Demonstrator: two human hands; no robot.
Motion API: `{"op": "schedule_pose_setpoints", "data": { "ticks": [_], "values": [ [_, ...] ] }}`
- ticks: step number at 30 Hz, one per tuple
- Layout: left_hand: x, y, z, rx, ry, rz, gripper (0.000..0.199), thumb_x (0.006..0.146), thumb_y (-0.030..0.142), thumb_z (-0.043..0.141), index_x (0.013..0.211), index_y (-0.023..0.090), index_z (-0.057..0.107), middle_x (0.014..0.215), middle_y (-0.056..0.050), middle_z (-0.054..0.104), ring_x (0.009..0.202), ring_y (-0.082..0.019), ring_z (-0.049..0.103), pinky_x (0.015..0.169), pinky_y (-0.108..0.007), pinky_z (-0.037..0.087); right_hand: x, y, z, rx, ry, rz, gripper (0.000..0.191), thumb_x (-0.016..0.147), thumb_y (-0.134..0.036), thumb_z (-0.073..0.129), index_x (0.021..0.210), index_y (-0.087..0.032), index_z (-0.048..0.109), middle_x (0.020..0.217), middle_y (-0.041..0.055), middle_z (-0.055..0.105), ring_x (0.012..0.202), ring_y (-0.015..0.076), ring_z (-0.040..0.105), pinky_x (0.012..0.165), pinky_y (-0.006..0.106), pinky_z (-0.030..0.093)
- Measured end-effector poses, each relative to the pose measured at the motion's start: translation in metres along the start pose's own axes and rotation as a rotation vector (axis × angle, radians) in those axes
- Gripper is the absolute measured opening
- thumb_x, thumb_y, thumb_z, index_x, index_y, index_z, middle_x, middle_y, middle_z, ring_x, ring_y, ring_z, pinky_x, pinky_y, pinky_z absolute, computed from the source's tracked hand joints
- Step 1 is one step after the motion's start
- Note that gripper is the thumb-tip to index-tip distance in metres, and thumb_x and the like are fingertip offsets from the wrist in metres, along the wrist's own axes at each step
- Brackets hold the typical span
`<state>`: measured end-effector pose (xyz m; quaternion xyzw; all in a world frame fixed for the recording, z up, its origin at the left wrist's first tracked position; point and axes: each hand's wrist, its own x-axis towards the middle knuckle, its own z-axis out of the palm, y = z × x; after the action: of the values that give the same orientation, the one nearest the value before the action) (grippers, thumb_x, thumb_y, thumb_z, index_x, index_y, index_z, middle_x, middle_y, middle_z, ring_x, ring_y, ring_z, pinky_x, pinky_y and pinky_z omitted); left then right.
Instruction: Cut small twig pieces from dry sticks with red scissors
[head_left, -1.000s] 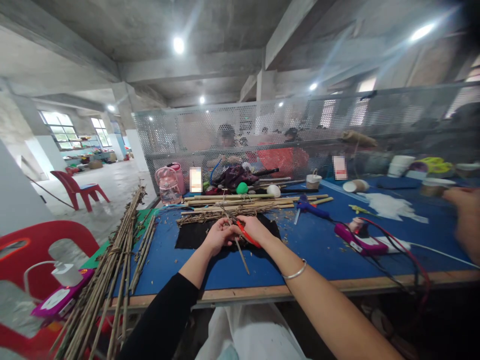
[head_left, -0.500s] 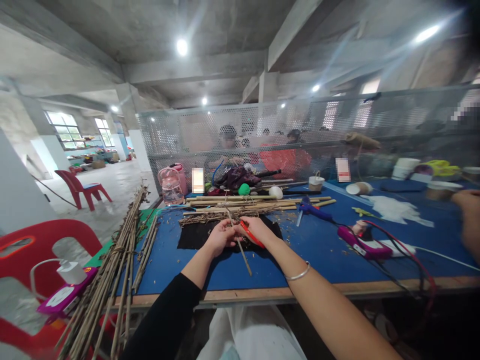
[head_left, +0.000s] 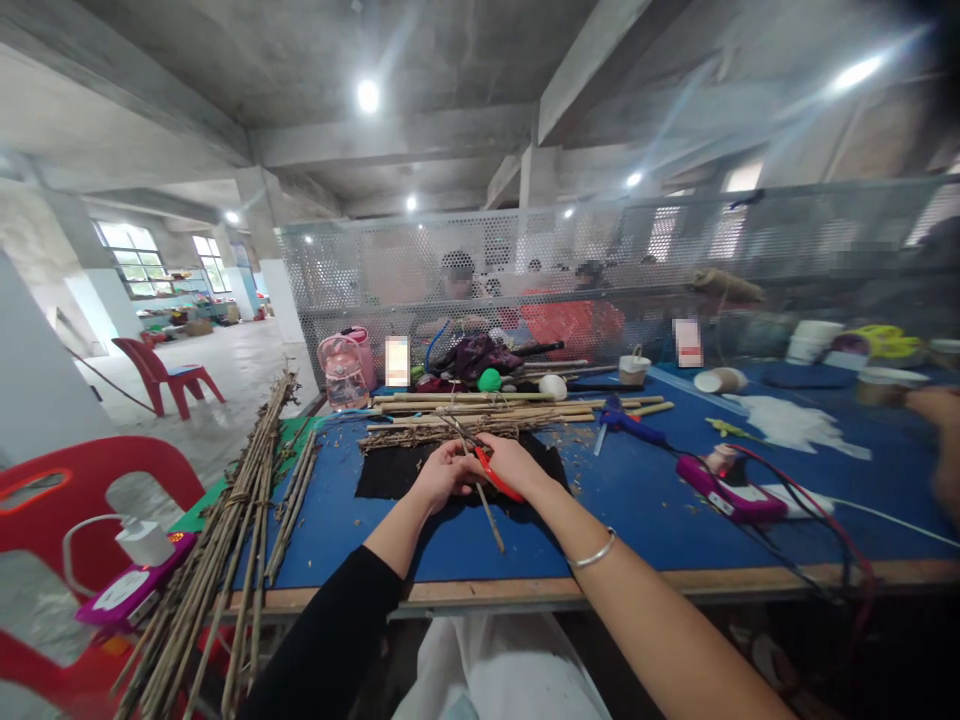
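Compared with half a second ago, the red-handled metal scissors (head_left: pixel 496 480) gripped in the right hand (head_left: pixel 511 465) show their blades more plainly beside the thin brown wooden stick (head_left: pixel 492 520) pinched by the left hand (head_left: pixel 442 478) over the flat black cloth (head_left: pixel 386 474), suggesting a moment between snips.

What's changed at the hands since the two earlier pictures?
The scissors in the right hand shifted: their blades show clearly beyond the hands, as a second ago but unlike half a second ago. Nothing was picked up or released. The left hand still holds the thin stick; the black cloth lies as before.
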<state>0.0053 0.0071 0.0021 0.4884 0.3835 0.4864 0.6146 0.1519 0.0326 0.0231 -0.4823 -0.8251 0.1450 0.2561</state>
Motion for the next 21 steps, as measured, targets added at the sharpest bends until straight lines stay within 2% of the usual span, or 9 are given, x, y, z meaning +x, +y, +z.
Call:
{"op": "schedule_pose_setpoints", "data": {
  "ticks": [8,15,21],
  "values": [
    [0.0006,-0.0005,-0.0014,-0.014,0.011,0.001,0.041,0.063,0.026,0.068,0.098,0.018,0.048,0.071,-0.003,0.066,0.056,-0.013,0.064,0.039,-0.013,0.040,-0.0014,0.0002,-0.0017,0.017,0.023,-0.003,0.037,0.074,-0.053,0.053,0.092,-0.023,0.063,0.076,0.0041,0.066,0.063,0.0148,0.058,0.054,0.020,0.035],
    [-0.0001,0.0020,-0.0012,-0.024,-0.010,-0.032,0.042,0.064,0.025,0.068,0.100,0.018,0.048,0.080,-0.005,0.067,0.061,-0.013,0.065,0.042,-0.013,0.041,-0.0005,0.0020,-0.0053,-0.001,0.003,-0.048,0.041,0.077,-0.055,0.048,0.087,-0.019,0.063,0.073,0.0052,0.065,0.064,0.0155,0.057,0.055,0.021,0.035],
    [0.0001,0.0026,-0.0014,-0.016,-0.033,-0.032,0.045,0.064,0.024,0.067,0.105,0.019,0.051,0.074,-0.002,0.064,0.060,-0.012,0.063,0.043,-0.014,0.043,-0.0008,0.0029,-0.0083,-0.191,-0.017,0.066,0.057,0.069,-0.067,0.049,0.106,-0.024,0.056,0.087,0.0080,0.066,0.078,0.0223,0.061,0.061,0.025,0.037]
  ]
}}
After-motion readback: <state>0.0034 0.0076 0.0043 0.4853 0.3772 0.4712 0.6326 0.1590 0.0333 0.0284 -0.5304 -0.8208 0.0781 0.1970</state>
